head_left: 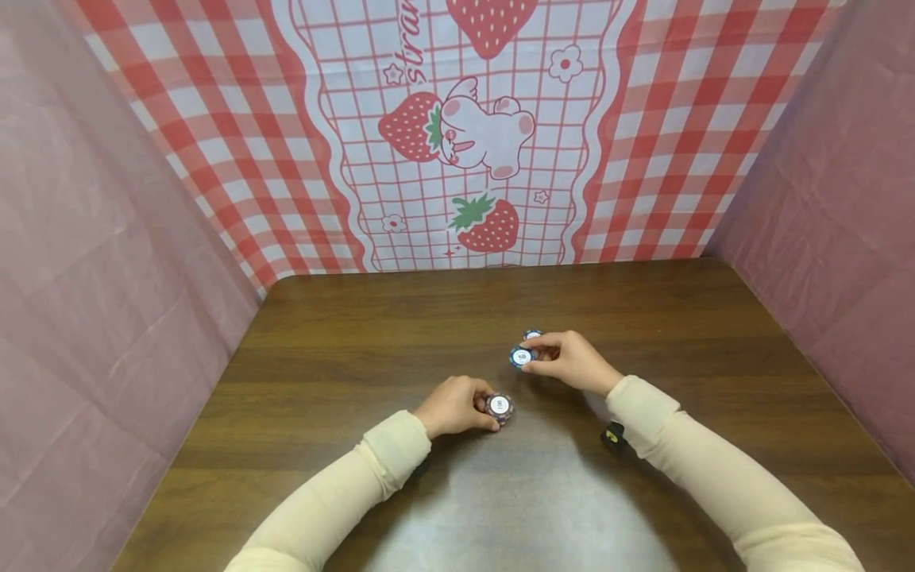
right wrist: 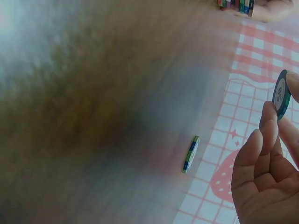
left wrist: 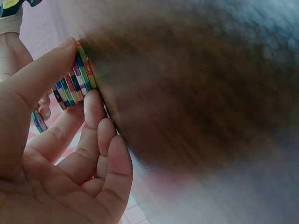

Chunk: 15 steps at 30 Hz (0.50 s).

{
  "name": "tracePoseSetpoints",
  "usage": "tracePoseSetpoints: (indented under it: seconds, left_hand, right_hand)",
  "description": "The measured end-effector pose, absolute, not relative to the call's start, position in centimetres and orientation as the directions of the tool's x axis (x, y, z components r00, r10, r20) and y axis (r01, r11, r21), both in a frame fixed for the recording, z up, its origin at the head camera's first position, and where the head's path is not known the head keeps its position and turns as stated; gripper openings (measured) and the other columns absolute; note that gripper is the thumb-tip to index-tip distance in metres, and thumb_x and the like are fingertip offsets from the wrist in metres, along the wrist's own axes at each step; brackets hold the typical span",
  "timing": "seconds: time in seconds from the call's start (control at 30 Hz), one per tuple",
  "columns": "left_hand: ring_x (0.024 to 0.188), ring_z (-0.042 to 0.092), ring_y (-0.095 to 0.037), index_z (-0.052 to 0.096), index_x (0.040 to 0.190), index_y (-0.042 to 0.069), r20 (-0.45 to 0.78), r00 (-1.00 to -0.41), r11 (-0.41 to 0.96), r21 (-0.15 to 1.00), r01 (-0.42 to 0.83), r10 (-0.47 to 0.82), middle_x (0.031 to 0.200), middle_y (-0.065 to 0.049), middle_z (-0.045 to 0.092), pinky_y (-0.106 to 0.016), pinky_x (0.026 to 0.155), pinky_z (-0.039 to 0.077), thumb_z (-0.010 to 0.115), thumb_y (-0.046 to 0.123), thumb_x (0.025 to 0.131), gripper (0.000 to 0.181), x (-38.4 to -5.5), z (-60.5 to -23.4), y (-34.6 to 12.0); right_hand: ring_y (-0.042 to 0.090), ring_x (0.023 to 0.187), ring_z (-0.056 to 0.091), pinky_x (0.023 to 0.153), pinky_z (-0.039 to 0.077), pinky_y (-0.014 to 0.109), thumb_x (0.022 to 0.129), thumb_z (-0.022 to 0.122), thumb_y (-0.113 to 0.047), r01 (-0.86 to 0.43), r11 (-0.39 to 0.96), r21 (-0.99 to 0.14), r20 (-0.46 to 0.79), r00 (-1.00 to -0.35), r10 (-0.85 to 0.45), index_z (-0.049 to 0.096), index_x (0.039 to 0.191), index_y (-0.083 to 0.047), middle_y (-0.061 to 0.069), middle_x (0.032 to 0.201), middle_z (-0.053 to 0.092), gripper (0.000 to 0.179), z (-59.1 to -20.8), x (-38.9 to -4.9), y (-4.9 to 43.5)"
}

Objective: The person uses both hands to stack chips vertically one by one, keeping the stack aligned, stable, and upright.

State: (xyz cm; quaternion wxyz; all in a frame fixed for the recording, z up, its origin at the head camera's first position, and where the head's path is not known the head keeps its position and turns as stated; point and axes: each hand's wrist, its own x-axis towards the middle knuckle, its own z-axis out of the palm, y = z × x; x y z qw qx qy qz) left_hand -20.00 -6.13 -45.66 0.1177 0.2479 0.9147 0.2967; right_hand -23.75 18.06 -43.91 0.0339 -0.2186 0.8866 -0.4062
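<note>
Multicoloured poker chips stand in a short stack near the middle of the table, with a dark-edged chip on top. My left hand grips the stack's sides, thumb on one side and fingers on the other; the left wrist view shows the layered chips edge-on. Up and to the right, my right hand pinches one blue poker chip by its rim, held above the table with its white centre showing. Just behind it a second blue chip lies on the table, partly hidden by the held chip and fingers in the head view.
The brown wooden table ends at a red-and-white checked cloth with strawberry prints. Pink cloth walls stand on both sides. A dark wrist device hangs under the right sleeve.
</note>
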Motion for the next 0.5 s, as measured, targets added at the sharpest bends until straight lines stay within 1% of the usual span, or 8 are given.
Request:
tracePoseSetpoints:
  seconds: [0.23, 0.5]
  left_hand:
    - [0.065, 0.050, -0.002, 0.072, 0.096, 0.011, -0.061, -0.849, 0.703, 0.595, 0.390, 0.524, 0.073, 0.006, 0.063, -0.019, 0.062, 0.041, 0.088, 0.025, 0.070, 0.034, -20.0, -45.6, -6.1]
    - [0.064, 0.050, -0.002, 0.072, 0.095, 0.012, -0.056, -0.849, 0.704, 0.589, 0.397, 0.526, 0.071, 0.008, 0.060, -0.019, 0.062, 0.041, 0.088, 0.025, 0.069, 0.033, -20.0, -45.6, -6.1]
  right_hand:
    - [0.009, 0.069, 0.052, 0.060, 0.044, 0.022, 0.082, 0.080, -0.023, -0.381, 0.538, -0.752, 0.143, -0.891, -0.431, 0.073, 0.110, -0.008, -0.001, 0.080, 0.066, 0.033, -44.1, -22.9, 18.0]
    - [0.007, 0.068, 0.053, 0.059, 0.044, 0.021, 0.082, 0.079, -0.023, -0.397, 0.495, -0.773, 0.146, -0.870, -0.471, 0.074, 0.109, -0.009, -0.002, 0.078, 0.065, 0.031, -44.6, -22.0, 17.6]
